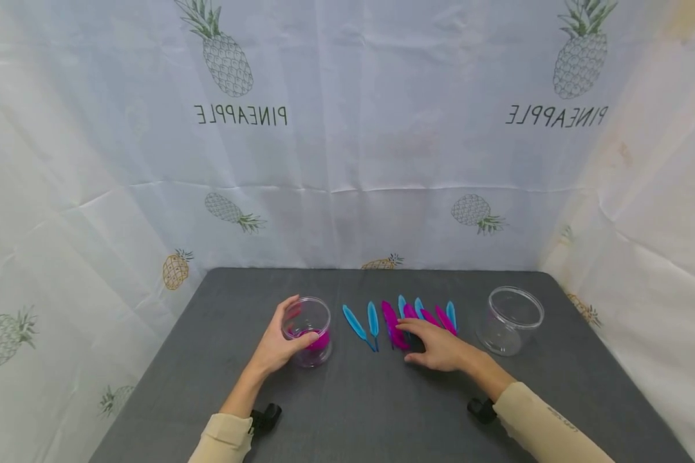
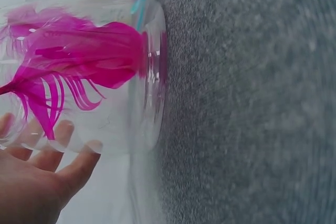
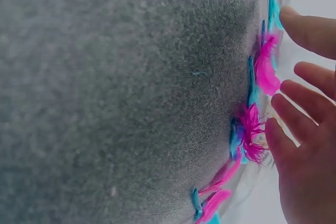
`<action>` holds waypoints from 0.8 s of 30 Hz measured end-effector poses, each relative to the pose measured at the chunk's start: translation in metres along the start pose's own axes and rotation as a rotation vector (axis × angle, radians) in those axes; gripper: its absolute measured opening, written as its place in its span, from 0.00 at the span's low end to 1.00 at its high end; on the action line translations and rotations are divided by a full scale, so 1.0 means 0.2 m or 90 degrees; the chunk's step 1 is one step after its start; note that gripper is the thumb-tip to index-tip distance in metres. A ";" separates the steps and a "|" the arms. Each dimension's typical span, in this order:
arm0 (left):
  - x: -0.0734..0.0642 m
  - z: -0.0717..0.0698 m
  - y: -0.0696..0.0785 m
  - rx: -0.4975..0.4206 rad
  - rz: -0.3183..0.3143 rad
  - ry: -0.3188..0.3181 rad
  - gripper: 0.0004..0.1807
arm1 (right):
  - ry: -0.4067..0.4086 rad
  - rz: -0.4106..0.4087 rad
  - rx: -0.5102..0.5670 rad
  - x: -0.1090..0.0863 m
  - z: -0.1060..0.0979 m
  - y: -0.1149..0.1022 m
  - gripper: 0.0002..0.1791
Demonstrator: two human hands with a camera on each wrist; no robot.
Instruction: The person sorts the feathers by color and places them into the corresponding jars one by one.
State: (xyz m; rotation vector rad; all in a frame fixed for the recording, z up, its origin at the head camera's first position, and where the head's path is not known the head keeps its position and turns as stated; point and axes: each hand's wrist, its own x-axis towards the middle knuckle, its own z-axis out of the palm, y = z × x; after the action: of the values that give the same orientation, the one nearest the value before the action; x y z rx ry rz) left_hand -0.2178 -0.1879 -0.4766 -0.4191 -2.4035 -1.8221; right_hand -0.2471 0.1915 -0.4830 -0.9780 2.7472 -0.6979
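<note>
My left hand grips a clear round jar by its side, with the thumb at the front and fingers round the far side. Inside the jar lie magenta feathers, seen large through its wall in the left wrist view. Over a row of feathers my right hand reaches with spread, nearly straight fingers that hold nothing. Nearest its fingertips is a magenta feather. In the right wrist view, another magenta feather shows beside the thumb and fingers.
Two blue feathers lie between the jar and the row. More blue and magenta feathers are partly behind my right hand. Right of them stands a second clear jar on the dark grey table. A pineapple-print curtain hangs behind.
</note>
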 end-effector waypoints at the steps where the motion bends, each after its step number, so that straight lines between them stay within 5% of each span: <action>1: 0.00 0.00 0.00 0.003 0.000 -0.002 0.50 | -0.001 0.000 0.001 0.00 0.00 0.00 0.36; 10: 0.00 0.05 -0.04 -0.009 0.029 -0.015 0.48 | -0.010 -0.011 -0.009 0.05 0.04 0.04 0.36; 16: 0.01 0.07 -0.02 0.004 0.011 -0.013 0.49 | -0.029 -0.011 -0.017 0.08 0.05 0.04 0.32; 24: -0.03 0.07 0.15 -0.005 0.004 -0.024 0.49 | -0.040 -0.014 -0.051 0.09 0.06 0.04 0.26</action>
State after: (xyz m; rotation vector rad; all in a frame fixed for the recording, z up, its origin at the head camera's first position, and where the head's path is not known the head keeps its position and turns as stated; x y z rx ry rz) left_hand -0.2023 -0.1687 -0.4530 -0.4652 -2.4175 -1.8384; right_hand -0.2619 0.1804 -0.4970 -1.0299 2.7323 -0.5555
